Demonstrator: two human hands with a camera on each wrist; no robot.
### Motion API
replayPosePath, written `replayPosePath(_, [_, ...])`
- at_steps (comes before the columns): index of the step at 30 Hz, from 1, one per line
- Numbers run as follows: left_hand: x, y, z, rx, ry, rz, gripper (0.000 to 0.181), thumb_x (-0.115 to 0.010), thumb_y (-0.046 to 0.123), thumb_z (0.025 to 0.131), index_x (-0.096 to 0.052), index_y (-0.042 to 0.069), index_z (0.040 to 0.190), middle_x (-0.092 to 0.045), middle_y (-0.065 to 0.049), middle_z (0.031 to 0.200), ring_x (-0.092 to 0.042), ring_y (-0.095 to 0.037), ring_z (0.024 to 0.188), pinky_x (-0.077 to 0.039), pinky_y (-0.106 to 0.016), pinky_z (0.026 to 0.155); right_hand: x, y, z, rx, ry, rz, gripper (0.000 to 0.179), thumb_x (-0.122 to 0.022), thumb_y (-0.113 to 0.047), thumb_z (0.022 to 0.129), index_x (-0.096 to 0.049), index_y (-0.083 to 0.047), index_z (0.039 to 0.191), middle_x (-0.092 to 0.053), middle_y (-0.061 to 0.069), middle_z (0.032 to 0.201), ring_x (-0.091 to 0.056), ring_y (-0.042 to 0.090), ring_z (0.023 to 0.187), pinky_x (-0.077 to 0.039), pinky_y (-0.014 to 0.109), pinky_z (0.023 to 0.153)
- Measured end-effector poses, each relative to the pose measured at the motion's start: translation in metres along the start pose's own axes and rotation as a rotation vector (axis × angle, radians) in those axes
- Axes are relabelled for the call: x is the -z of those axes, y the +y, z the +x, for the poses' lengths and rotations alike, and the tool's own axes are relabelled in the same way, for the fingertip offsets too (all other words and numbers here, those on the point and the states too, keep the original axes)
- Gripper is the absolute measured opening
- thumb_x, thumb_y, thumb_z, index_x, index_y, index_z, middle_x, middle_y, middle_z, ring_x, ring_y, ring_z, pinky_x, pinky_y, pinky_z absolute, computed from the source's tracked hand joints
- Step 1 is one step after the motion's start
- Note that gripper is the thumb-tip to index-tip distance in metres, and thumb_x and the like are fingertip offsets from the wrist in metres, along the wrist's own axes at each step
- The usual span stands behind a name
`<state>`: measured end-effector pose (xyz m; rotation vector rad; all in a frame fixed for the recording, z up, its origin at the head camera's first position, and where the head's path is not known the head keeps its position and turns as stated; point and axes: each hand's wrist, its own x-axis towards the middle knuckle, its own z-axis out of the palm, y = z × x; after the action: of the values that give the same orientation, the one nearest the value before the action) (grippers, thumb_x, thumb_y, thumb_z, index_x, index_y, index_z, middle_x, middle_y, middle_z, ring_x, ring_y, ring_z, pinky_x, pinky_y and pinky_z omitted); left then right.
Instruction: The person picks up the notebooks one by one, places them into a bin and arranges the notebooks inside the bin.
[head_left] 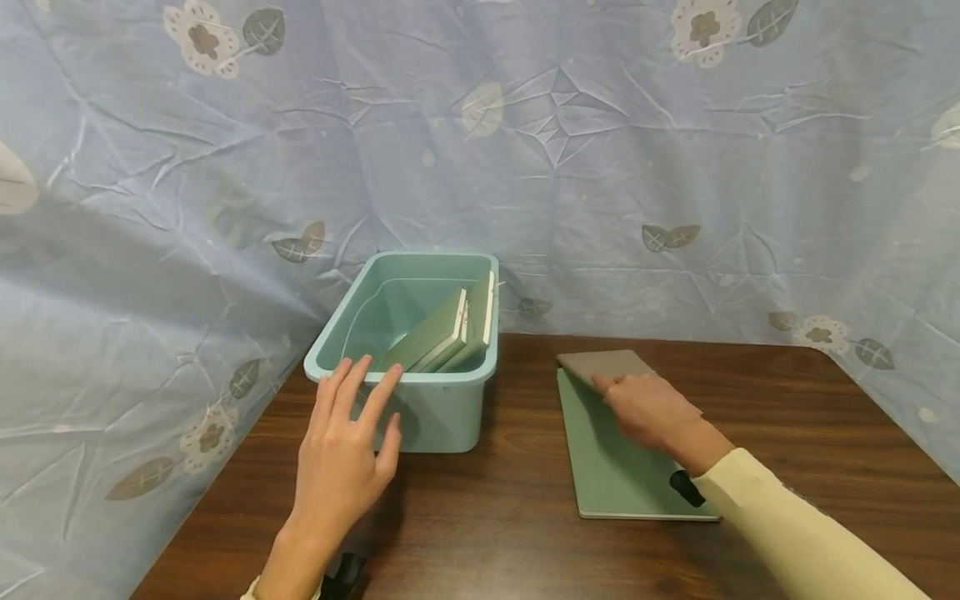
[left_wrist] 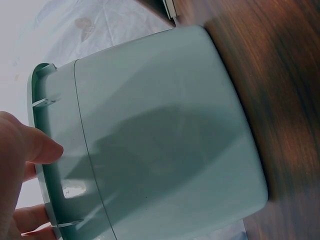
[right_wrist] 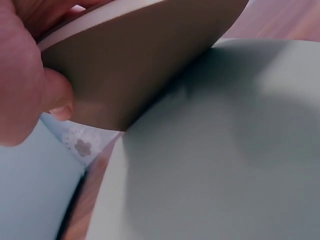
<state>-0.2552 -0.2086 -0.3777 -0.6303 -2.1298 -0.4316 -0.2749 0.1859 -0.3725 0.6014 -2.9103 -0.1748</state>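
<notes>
My right hand point(head_left: 648, 410) grips a grey-brown notebook point(head_left: 611, 363), thumb on its underside in the right wrist view. The notebook is tilted, one edge low against a larger green notebook point(head_left: 618, 467) that lies flat on the table. At the near rim of a pale green plastic bin point(head_left: 442, 417) is my left hand point(head_left: 341, 454), its fingers extended at the rim. In the left wrist view the thumb point(left_wrist: 47, 147) is beside the bin's outer wall. Inside the bin, green notebooks point(head_left: 431, 329) lean against its right side.
The dark wood table point(head_left: 517, 533) carries the bin at left and the notebooks at right. A pale blue flowered cloth point(head_left: 570, 192) hangs behind the table and along its left side.
</notes>
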Motion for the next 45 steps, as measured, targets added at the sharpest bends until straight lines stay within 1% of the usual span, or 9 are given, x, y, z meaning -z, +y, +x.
replayPosePath(5, [0.000, 0.001, -0.001, -0.001, -0.007, -0.007, 0.061, -0.067, 0.012, 0.084, -0.053, 0.017, 0.143, -0.050, -0.023, 0.143, -0.041, -0.043, 0.138, -0.031, -0.061, 0.116, 0.010, 0.006, 0.000, -0.057, 0.046, 0.004, 0.008, -0.060, -0.006, 0.092, -0.056, -0.010, 0.098, -0.068, 0.007, 0.082, -0.062, 0.027, 0.061, -0.051, 0.041, 0.052])
replayPosePath(8, [0.000, 0.002, 0.000, -0.005, 0.001, -0.008, 0.062, -0.067, 0.012, 0.083, -0.054, 0.017, 0.143, -0.051, -0.023, 0.142, -0.041, -0.043, 0.138, -0.031, -0.061, 0.115, 0.017, 0.012, 0.000, -0.076, 0.106, 0.001, 0.006, -0.062, -0.008, 0.093, -0.057, -0.009, 0.095, -0.068, 0.008, 0.082, -0.061, 0.027, 0.062, -0.050, 0.041, 0.052])
replayPosePath(14, [0.000, 0.002, 0.001, -0.011, 0.009, -0.012, 0.063, -0.068, 0.011, 0.082, -0.054, 0.016, 0.143, -0.051, -0.023, 0.142, -0.042, -0.043, 0.137, -0.032, -0.062, 0.115, 0.035, 0.025, 0.000, -0.078, 0.209, -0.010, 0.010, -0.062, -0.001, 0.089, -0.056, -0.008, 0.092, -0.069, 0.010, 0.083, -0.064, 0.030, 0.064, -0.049, 0.041, 0.049])
replayPosePath(17, [0.000, 0.003, 0.002, -0.014, 0.020, -0.017, 0.063, -0.069, 0.010, 0.081, -0.055, 0.016, 0.142, -0.052, -0.023, 0.141, -0.043, -0.043, 0.136, -0.032, -0.061, 0.115, 0.044, 0.029, 0.000, -0.067, 0.239, -0.016, 0.014, -0.061, 0.002, 0.086, -0.056, -0.008, 0.094, -0.069, 0.010, 0.082, -0.065, 0.034, 0.064, -0.051, 0.046, 0.049])
replayPosePath(24, [0.001, 0.004, 0.004, -0.011, 0.010, -0.009, 0.062, -0.068, 0.012, 0.082, -0.054, 0.017, 0.143, -0.051, -0.022, 0.142, -0.042, -0.043, 0.137, -0.032, -0.061, 0.115, 0.063, 0.027, 0.005, -0.010, 0.324, -0.032, 0.011, -0.064, -0.004, 0.089, -0.054, -0.007, 0.089, -0.065, 0.010, 0.074, -0.062, 0.034, 0.058, -0.048, 0.047, 0.045])
replayPosePath(31, [0.002, 0.003, 0.003, -0.007, 0.000, 0.001, 0.061, -0.067, 0.013, 0.083, -0.055, 0.018, 0.142, -0.051, -0.022, 0.142, -0.041, -0.042, 0.138, -0.033, -0.062, 0.114, 0.085, 0.022, 0.011, 0.055, 0.416, -0.058, 0.026, -0.078, -0.003, 0.076, -0.055, -0.007, 0.087, -0.068, 0.010, 0.078, -0.063, 0.030, 0.060, -0.050, 0.046, 0.046])
replayPosePath(37, [0.001, 0.001, 0.001, -0.003, -0.006, -0.008, 0.058, -0.064, 0.015, 0.085, -0.055, 0.018, 0.142, -0.051, -0.022, 0.142, -0.040, -0.042, 0.139, -0.033, -0.062, 0.114, 0.099, 0.018, 0.014, 0.090, 0.489, -0.079, 0.025, -0.071, 0.007, 0.074, -0.054, -0.006, 0.088, -0.068, 0.010, 0.076, -0.060, 0.029, 0.054, -0.046, 0.044, 0.042])
replayPosePath(40, [0.001, 0.001, 0.001, -0.004, 0.001, -0.008, 0.058, -0.065, 0.015, 0.084, -0.055, 0.018, 0.142, -0.052, -0.022, 0.141, -0.041, -0.043, 0.138, -0.033, -0.062, 0.114, 0.107, 0.016, 0.017, 0.077, 0.503, -0.065, 0.024, -0.067, 0.007, 0.075, -0.054, -0.006, 0.089, -0.068, 0.010, 0.077, -0.061, 0.030, 0.055, -0.046, 0.045, 0.043])
replayPosePath(45, [0.002, 0.001, 0.001, -0.001, -0.007, -0.005, 0.058, -0.065, 0.015, 0.085, -0.055, 0.018, 0.142, -0.051, -0.022, 0.142, -0.041, -0.042, 0.138, -0.033, -0.061, 0.114, 0.120, 0.014, 0.020, 0.056, 0.520, -0.052, 0.016, -0.066, 0.002, 0.082, -0.053, -0.006, 0.088, -0.068, 0.012, 0.079, -0.062, 0.033, 0.059, -0.048, 0.049, 0.046])
